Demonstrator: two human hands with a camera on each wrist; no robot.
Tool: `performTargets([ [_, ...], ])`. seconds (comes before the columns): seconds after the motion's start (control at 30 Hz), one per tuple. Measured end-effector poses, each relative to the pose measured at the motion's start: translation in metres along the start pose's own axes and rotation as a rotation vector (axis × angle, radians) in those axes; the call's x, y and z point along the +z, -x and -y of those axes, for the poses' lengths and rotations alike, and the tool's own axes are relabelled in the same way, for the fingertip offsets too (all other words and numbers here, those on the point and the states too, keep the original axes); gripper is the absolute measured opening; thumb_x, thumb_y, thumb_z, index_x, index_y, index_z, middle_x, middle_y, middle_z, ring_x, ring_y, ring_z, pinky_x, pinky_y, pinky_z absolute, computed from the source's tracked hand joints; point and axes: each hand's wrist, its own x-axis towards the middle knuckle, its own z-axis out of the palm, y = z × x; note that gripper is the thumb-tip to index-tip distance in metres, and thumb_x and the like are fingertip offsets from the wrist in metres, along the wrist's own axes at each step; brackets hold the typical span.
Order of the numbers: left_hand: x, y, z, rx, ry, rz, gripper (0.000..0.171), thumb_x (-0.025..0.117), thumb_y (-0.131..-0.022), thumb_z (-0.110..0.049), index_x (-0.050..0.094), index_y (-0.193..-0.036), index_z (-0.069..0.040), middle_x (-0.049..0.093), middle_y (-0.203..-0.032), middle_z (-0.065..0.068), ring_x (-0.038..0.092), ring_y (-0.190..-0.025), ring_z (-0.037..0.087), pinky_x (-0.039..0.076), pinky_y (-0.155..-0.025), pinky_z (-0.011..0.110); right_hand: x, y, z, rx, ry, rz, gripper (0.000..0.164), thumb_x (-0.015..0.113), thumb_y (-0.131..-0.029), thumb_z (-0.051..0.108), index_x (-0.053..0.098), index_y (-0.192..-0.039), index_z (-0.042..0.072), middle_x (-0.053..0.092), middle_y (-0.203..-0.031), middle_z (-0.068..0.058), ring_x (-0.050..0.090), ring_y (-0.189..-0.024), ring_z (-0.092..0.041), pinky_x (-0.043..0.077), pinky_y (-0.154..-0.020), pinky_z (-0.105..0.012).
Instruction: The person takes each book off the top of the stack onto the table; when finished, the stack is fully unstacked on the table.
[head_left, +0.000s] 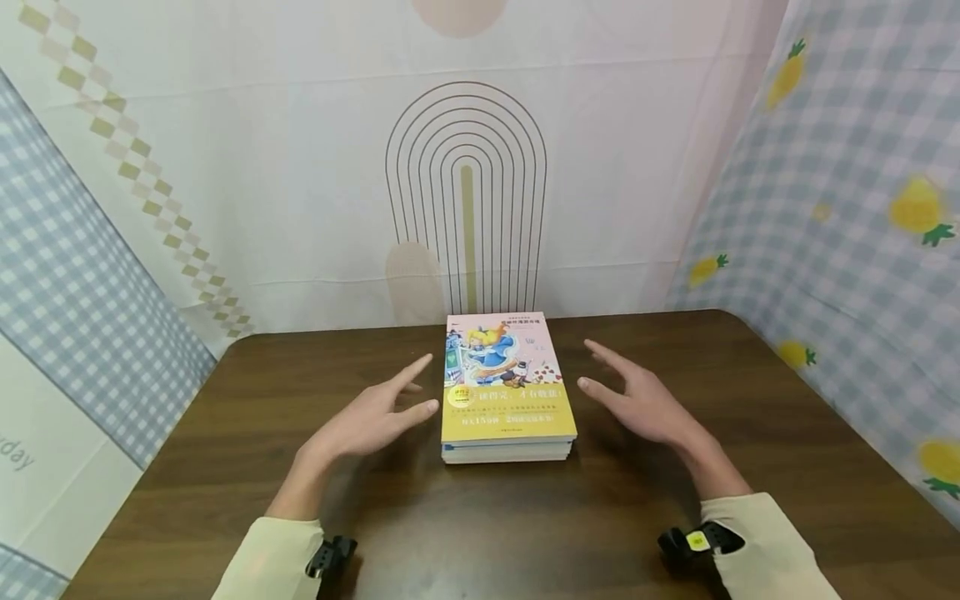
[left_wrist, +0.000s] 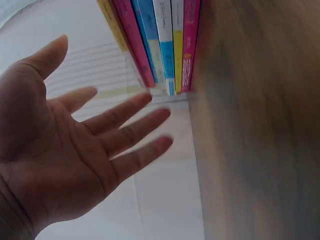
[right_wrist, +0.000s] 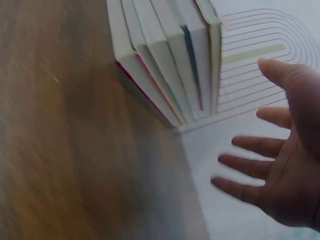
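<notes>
A stack of several books [head_left: 506, 379] lies on the dark wooden table, its top cover pink above and yellow below, with a blonde figure in blue. My left hand [head_left: 375, 417] is held just left of the stack, fingers spread and apart from it. On the other side, my right hand [head_left: 643, 398] hovers with straight fingers, also not touching the books. Coloured spines [left_wrist: 165, 45] in pink, blue, white and yellow show in the left wrist view. The right wrist view shows the pale page edges [right_wrist: 160, 55]. Neither hand holds anything.
Brown wood grain covers the table [head_left: 495, 533]. A white cloth [head_left: 315, 183] with an arch pattern hangs behind its far edge. Checked cloth [head_left: 847, 192] with yellow fruit prints hangs on the right, and more checked cloth [head_left: 82, 250] on the left.
</notes>
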Motion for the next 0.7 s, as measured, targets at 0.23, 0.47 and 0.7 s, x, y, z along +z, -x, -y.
performTargets([
  [0.23,-0.003,-0.035,-0.006,-0.017,0.165,0.156,0.07,0.059,-0.108,-0.043,0.03,-0.169,-0.023,0.066,-0.132,0.019,0.069,-0.109,0.031,0.059,-0.088,0.045,0.02,-0.005,-0.001,0.037,-0.386,-0.001,0.057,0.061,-0.109,0.034,0.046,-0.161,0.014,0.048,-0.16,-0.025,0.058,-0.136,-0.046,0.061,-0.099,-0.053],
  [0.47,-0.003,-0.063,-0.006,-0.081,0.175,0.227,0.073,0.061,-0.107,-0.044,0.027,-0.169,-0.028,0.064,-0.122,0.022,0.074,-0.095,0.028,0.063,-0.08,0.04,0.03,-0.007,-0.003,0.089,-0.547,0.04,0.055,0.057,-0.111,0.029,0.045,-0.161,0.011,0.047,-0.16,-0.024,0.057,-0.133,-0.04,0.062,-0.097,-0.047],
  [0.7,0.0,-0.071,-0.004,-0.115,0.177,0.237,0.079,0.069,-0.102,-0.043,0.028,-0.169,-0.033,0.063,-0.115,0.02,0.071,-0.091,0.028,0.062,-0.077,0.037,0.035,-0.01,0.0,0.101,-0.578,0.068,0.051,0.057,-0.111,0.026,0.048,-0.16,0.015,0.047,-0.16,-0.022,0.058,-0.132,-0.033,0.061,-0.095,-0.039],
])
